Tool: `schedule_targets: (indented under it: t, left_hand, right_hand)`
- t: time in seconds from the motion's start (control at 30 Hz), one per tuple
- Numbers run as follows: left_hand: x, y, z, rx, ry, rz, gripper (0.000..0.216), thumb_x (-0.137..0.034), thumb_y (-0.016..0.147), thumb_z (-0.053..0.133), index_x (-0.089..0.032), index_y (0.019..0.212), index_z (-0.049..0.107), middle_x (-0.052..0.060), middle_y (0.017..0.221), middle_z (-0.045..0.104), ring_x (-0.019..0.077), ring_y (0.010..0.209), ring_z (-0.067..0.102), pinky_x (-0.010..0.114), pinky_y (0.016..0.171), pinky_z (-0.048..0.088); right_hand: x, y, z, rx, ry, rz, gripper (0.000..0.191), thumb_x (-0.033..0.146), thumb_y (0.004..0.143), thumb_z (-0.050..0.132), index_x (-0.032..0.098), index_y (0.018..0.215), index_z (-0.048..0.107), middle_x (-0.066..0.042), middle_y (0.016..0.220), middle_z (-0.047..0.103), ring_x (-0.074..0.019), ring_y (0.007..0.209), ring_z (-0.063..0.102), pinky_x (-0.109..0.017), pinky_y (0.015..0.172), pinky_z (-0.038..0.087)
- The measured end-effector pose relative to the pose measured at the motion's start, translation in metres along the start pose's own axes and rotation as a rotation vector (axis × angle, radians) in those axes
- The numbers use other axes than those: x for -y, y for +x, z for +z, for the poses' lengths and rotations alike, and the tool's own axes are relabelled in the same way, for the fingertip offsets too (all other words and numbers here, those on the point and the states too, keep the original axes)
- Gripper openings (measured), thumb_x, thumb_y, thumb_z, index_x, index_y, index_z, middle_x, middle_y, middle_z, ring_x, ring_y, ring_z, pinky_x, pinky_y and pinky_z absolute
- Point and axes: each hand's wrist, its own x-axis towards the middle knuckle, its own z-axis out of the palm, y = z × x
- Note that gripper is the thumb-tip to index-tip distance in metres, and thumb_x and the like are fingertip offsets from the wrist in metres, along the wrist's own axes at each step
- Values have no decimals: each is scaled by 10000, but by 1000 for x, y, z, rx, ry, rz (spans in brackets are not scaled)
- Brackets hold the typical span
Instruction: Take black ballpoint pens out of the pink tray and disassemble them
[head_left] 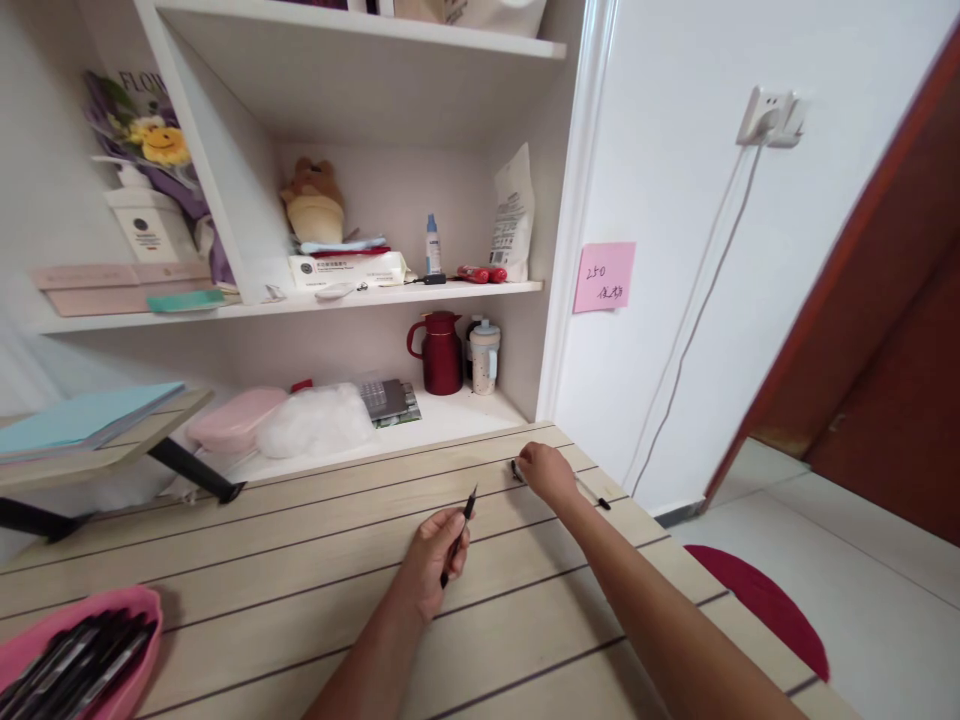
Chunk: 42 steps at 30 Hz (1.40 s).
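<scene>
My left hand (441, 555) is closed around a black pen barrel (469, 502), whose narrow tip points up and away from me. Farther right, my right hand (547, 470) reaches down to the tabletop with its fingers drawn together. Small black pieces (516, 470) show at its fingertips; whether they are gripped or only touched is hard to see. Just beyond that wrist lies a thin, pale stick-like part with a black end (602, 503), partly hidden by the forearm.
A pink container (154, 640) full of black pens (75, 660) stands at the lower left of the striped table (300, 560). Behind are shelves with a red jug (442, 355), a cup (484, 358) and a white fluffy bundle (315, 422). A small raised stand (172, 410) is at left.
</scene>
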Motion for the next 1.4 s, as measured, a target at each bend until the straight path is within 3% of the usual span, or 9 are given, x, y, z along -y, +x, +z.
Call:
schedule_targets:
  t: [0.23, 0.47, 0.8, 1.0, 1.1, 1.17, 1.23, 1.4]
  left_hand:
    - [1, 2, -2, -11, -32, -13, 352, -406, 667, 633, -154, 905, 574, -50, 572, 505, 16, 352, 343, 173, 345, 166]
    - [1, 3, -4, -7, -44, -26, 365, -414, 665, 634, -154, 914, 575, -44, 581, 510, 21, 364, 359, 174, 353, 179]
    - [2, 2, -3, -17, -64, -22, 354, -411, 669, 633, -151, 901, 572, -45, 574, 507, 20, 358, 356, 174, 349, 172]
    - [2, 3, -4, -14, -50, -22, 371, -423, 660, 636, -143, 895, 573, -39, 568, 510, 21, 353, 357, 171, 344, 174]
    - [3, 3, -3, -13, -17, -21, 372, -428, 667, 628, -141, 898, 578, -37, 567, 512, 20, 351, 356, 171, 342, 168]
    - [3, 3, -3, -18, 6, -22, 376, -428, 663, 631, -142, 902, 583, -38, 561, 511, 19, 347, 350, 172, 339, 159]
    - [3, 3, -2, -14, 16, -18, 377, -426, 657, 635, -143, 901, 584, -41, 555, 507, 18, 342, 342, 172, 336, 151]
    - [3, 3, -1, -22, 23, -11, 382, -431, 661, 631, -142, 905, 580, -39, 568, 507, 16, 342, 338, 172, 334, 139]
  right_hand:
    - [-5, 11, 24, 51, -110, 22, 224, 175, 743, 488, 138, 923, 617, -158, 923, 648, -239, 894, 589, -284, 679, 389]
    - [-14, 12, 21, 60, -146, 12, 211, 177, 759, 465, 170, 897, 624, -134, 919, 649, -237, 885, 594, -288, 680, 398]
    - [6, 5, 34, 45, -15, -65, 160, 82, 703, 482, 79, 775, 625, -231, 912, 626, -296, 900, 581, -360, 739, 389]
    - [13, -14, 30, 73, 261, -98, 141, 193, 714, 495, 145, 736, 626, -89, 724, 657, -185, 694, 600, -260, 589, 407]
    - [21, -29, 23, 157, 724, -85, 221, 321, 734, 497, 155, 806, 625, -41, 662, 642, -124, 541, 552, -227, 478, 372]
    - [28, -39, 15, 216, 1123, -49, 245, 359, 667, 585, 151, 790, 621, -43, 674, 641, -101, 506, 519, -214, 444, 334]
    - [35, -47, 8, 234, 1342, -25, 265, 351, 603, 655, 151, 773, 618, -46, 703, 647, -84, 493, 497, -205, 430, 302]
    - [45, -57, -2, 193, 1389, -60, 234, 320, 601, 669, 155, 762, 630, -19, 689, 622, -61, 470, 448, -199, 417, 256]
